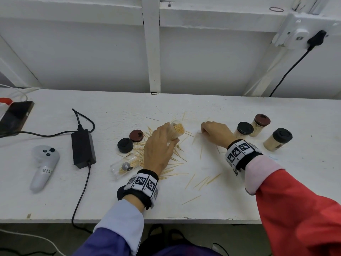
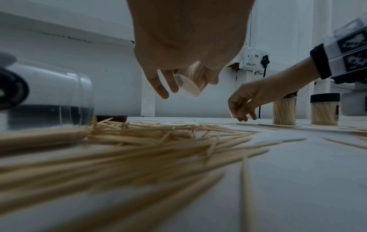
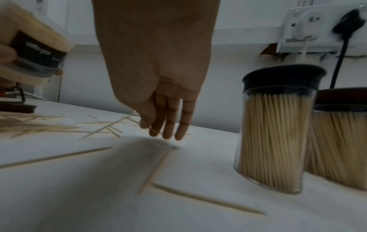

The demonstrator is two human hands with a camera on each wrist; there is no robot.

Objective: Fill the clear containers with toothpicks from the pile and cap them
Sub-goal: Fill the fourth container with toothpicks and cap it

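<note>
My left hand, at mid-frame in the head view, has its fingers curled round an open clear container packed with toothpicks, tilted above the pile on the bench. Right of it, my right hand pinches one toothpick off the bench, fingertips together. Three capped containers stand at right.

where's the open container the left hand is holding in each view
Head: container centre, gripped by the left hand above the pile.
Left wrist: container upper centre, clear base toward the camera.
Right wrist: container top left, dark label showing.
Shared landmark: wall socket.
</note>
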